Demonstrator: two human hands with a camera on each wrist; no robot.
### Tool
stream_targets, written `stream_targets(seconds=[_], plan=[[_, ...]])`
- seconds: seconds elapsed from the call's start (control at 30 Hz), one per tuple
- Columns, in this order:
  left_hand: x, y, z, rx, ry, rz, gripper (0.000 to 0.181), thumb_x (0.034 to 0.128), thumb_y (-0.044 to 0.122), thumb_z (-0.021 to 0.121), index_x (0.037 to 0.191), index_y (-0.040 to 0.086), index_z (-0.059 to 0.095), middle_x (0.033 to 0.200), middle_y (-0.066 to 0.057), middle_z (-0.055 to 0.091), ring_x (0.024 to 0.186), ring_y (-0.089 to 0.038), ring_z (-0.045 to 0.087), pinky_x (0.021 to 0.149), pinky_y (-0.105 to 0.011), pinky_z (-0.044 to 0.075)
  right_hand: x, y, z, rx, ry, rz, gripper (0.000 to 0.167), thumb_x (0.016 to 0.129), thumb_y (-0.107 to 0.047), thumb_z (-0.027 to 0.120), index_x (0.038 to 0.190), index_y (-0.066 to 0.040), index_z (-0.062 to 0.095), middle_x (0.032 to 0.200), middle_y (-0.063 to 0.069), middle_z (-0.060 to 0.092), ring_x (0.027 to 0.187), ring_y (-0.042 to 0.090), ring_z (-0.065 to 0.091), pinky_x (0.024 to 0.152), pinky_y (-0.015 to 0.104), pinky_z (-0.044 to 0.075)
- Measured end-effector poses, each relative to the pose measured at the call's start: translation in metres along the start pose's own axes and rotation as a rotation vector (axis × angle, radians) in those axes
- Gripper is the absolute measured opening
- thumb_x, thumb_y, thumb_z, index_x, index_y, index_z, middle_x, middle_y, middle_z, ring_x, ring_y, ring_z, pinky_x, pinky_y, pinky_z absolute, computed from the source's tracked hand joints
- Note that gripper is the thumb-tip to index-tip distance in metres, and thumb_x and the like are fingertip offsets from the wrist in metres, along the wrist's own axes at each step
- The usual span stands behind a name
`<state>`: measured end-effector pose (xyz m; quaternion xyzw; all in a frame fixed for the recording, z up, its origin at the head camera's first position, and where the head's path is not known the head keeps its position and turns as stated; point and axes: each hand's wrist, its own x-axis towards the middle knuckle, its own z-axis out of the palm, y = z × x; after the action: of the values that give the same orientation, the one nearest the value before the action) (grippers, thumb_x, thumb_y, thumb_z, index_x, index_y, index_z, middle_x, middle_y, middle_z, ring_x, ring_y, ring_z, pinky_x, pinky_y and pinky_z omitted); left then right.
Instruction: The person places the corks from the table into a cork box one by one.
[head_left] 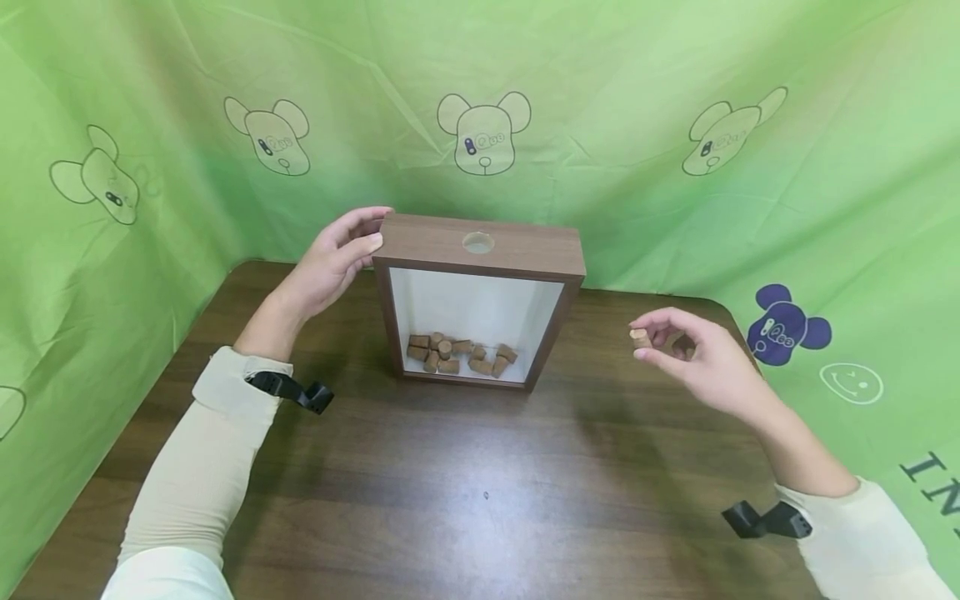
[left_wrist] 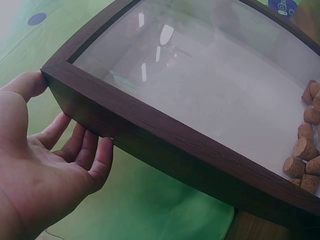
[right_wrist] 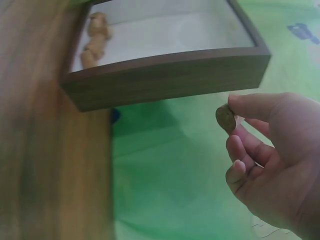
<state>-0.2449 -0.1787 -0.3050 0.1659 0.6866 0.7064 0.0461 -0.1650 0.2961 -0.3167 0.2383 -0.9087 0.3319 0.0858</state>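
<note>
A brown wooden shadow box (head_left: 480,265) with a clear front and a round hole in its top stands upright on the table. Several corks (head_left: 444,348) lie inside along its bottom. My left hand (head_left: 330,262) holds the box by its upper left corner; the left wrist view shows the thumb at the front edge and the fingers (left_wrist: 102,162) behind. To the right of the box, apart from it, my right hand (head_left: 701,358) pinches a single cork (right_wrist: 226,119) between thumb and fingertips above the table. A dark brown patch shows within the right hand; I cannot tell what it is.
The dark wooden table (head_left: 420,483) has rounded far corners. Green cloth (head_left: 600,100) with printed bear heads hangs behind and on both sides. A black wrist camera (head_left: 292,390) sits on the left sleeve, another camera (head_left: 767,520) on the right.
</note>
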Motion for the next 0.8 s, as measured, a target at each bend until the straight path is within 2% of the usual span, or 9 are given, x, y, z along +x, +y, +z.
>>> stream_targets(seconds=[0.27, 0.33, 0.5, 0.67, 0.8], plan=[[0.0, -0.001, 0.0, -0.01, 0.004, 0.002, 0.051, 0.1035, 0.007, 0.049, 0.152, -0.001, 0.038, 0.137, -0.005, 0.045, 0.112, -0.016, 0.046, 0.089, -0.024, 0.041, 0.017, -0.032, -0.017, 0.02, 0.027, 0.032, 0.037, 0.085, 0.0, 0.08, 0.117, -0.015, 0.071, 0.089, -0.004, 0.066, 0.068, 0.011, 0.054, 0.056, 0.022, 0.04], [-0.001, -0.001, 0.0, -0.007, 0.003, 0.0, 0.051, 0.1036, 0.007, 0.049, 0.153, -0.001, 0.038, 0.137, -0.005, 0.045, 0.113, -0.015, 0.045, 0.089, -0.024, 0.041, 0.022, -0.041, -0.019, 0.033, 0.026, 0.022, 0.037, 0.085, 0.0, 0.08, 0.117, -0.014, 0.071, 0.091, -0.004, 0.066, 0.07, 0.011, 0.055, 0.057, 0.021, 0.041], [0.0, -0.001, 0.0, -0.006, 0.005, -0.003, 0.051, 0.1036, 0.006, 0.048, 0.153, -0.002, 0.037, 0.139, -0.006, 0.043, 0.113, -0.015, 0.044, 0.088, -0.023, 0.041, 0.037, -0.064, -0.02, 0.06, 0.018, -0.031, 0.034, 0.086, 0.0, 0.079, 0.117, -0.011, 0.071, 0.099, -0.007, 0.067, 0.079, 0.009, 0.06, 0.064, 0.018, 0.046], [0.0, -0.002, 0.0, -0.012, 0.008, 0.004, 0.05, 0.1037, 0.006, 0.047, 0.152, -0.003, 0.037, 0.137, -0.005, 0.044, 0.11, -0.015, 0.045, 0.086, -0.021, 0.041, 0.055, -0.086, -0.018, 0.018, 0.013, -0.103, 0.032, 0.086, -0.005, 0.08, 0.115, -0.016, 0.073, 0.097, -0.007, 0.067, 0.069, 0.012, 0.054, 0.059, 0.022, 0.041], [0.0, -0.001, 0.001, -0.016, 0.003, 0.006, 0.05, 0.1037, 0.005, 0.048, 0.152, -0.003, 0.037, 0.135, -0.005, 0.045, 0.108, -0.015, 0.045, 0.085, -0.021, 0.042, 0.069, -0.103, -0.014, 0.025, 0.01, -0.149, 0.032, 0.086, -0.006, 0.081, 0.116, -0.015, 0.073, 0.097, -0.005, 0.068, 0.078, 0.011, 0.055, 0.064, 0.023, 0.04]])
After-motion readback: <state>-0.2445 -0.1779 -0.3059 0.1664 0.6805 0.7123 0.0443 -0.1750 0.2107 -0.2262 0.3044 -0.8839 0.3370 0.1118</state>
